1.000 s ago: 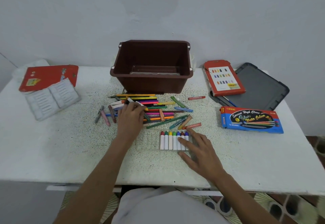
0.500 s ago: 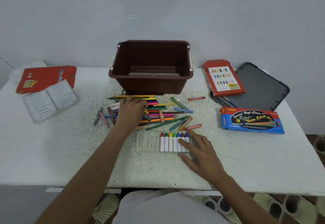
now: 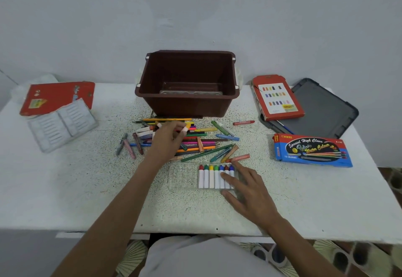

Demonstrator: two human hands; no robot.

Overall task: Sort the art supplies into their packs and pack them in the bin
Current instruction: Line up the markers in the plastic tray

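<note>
Brown plastic bin (image 3: 187,100) at the back middle of the white speckled bench (image 3: 76,189), rectangular, open-topped, with only a clear flat tray visible on its floor. Clear plastic tray (image 3: 185,177) at the front: seven white-barrelled crayons (image 3: 214,177) with coloured tips, side by side in the right-hand slots; left-hand slots bare. Between bin and tray, a loose pile of crayons, markers and pencils (image 3: 202,144), mostly lying crosswise. Far left: red card pack (image 3: 58,96) with a ridged clear insert (image 3: 61,122) overlapping its near edge. Right: red box (image 3: 277,98) printed with colour swatches, resting on a dark grey lid (image 3: 322,111); just nearer, blue "Water Colour" box (image 3: 311,150), closed.

Left hand (image 3: 166,141) over the pile, grip pinched together on a white-barrelled crayon (image 3: 183,128) at the fingertips. Right hand (image 3: 248,189) flat, fingers spread apart, holding nothing, fingertips on the right end of the tray and its crayons.
</note>
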